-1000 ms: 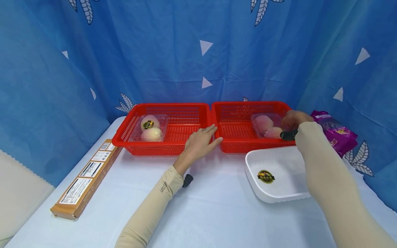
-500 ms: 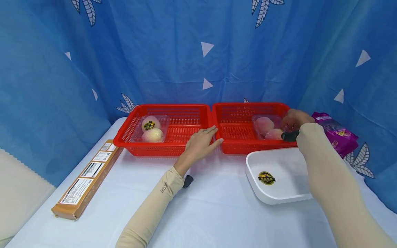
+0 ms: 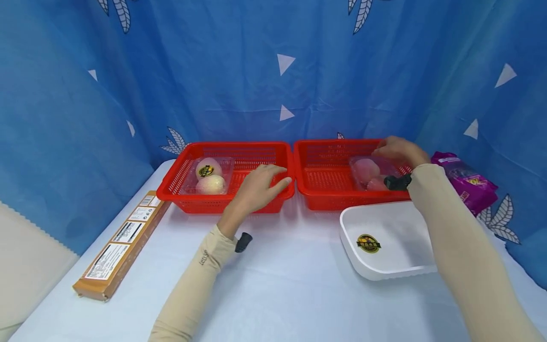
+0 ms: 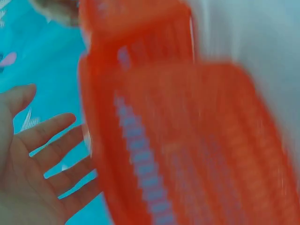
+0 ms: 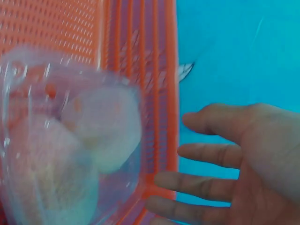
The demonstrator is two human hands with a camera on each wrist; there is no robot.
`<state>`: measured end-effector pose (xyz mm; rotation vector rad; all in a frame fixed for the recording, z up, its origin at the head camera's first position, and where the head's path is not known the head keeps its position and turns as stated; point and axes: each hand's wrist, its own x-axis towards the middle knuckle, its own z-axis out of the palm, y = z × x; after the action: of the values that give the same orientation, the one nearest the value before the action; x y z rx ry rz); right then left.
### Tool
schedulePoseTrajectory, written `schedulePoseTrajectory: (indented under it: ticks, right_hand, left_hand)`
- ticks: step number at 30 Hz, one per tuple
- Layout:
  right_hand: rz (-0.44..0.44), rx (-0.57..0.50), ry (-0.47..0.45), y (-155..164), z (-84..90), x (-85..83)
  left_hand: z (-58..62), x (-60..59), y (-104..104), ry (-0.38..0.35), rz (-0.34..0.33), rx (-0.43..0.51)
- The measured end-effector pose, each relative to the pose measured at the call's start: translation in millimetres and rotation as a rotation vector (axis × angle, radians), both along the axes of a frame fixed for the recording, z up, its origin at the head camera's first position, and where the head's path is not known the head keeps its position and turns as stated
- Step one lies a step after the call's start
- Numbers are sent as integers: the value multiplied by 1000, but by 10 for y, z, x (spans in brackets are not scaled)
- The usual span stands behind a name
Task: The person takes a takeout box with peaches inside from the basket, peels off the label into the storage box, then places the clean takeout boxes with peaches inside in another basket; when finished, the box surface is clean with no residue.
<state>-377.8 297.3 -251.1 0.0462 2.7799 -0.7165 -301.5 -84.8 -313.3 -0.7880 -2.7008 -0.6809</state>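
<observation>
Two red baskets stand side by side at the back of the table. The left basket (image 3: 252, 154) holds a clear pack of two pale fruit (image 3: 208, 176) with a sticker. In the right basket (image 3: 326, 154) lies a clear pack of pinkish fruit (image 3: 367, 172) (image 5: 70, 154). My left hand (image 3: 260, 186) (image 4: 42, 164) hovers with spread fingers over the left basket's front right corner (image 4: 154, 140), holding nothing. My right hand (image 3: 397, 149) (image 5: 225, 159) hangs above the right pack's far side, fingers straight and apart, just off the plastic.
A white tray (image 3: 401, 266) with a round sticker sits in front of the right basket. A purple packet (image 3: 466, 183) lies at the far right, a long brown box (image 3: 119, 244) at the table's left edge. Blue curtain closes in the back and sides.
My left hand has lifted from between the baskets and moved left over the left basket. My right hand has risen and moved back, away from the pack's near right end.
</observation>
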Motion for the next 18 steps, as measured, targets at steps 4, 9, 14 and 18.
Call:
schedulePoseTrajectory:
  ticks: [4, 9, 14, 18]
  right_hand:
    - [85, 44, 58, -166, 81, 5]
    - [207, 79, 135, -481, 180, -41]
    - [250, 1, 142, -877, 226, -99]
    - [291, -148, 104, -1211, 210, -179]
  left_hand:
    - [91, 14, -523, -30, 93, -18]
    - [168, 67, -1383, -238, 227, 30]
    - [191, 127, -2050, -461, 340, 102]
    - [147, 140, -2293, -556, 391, 33]
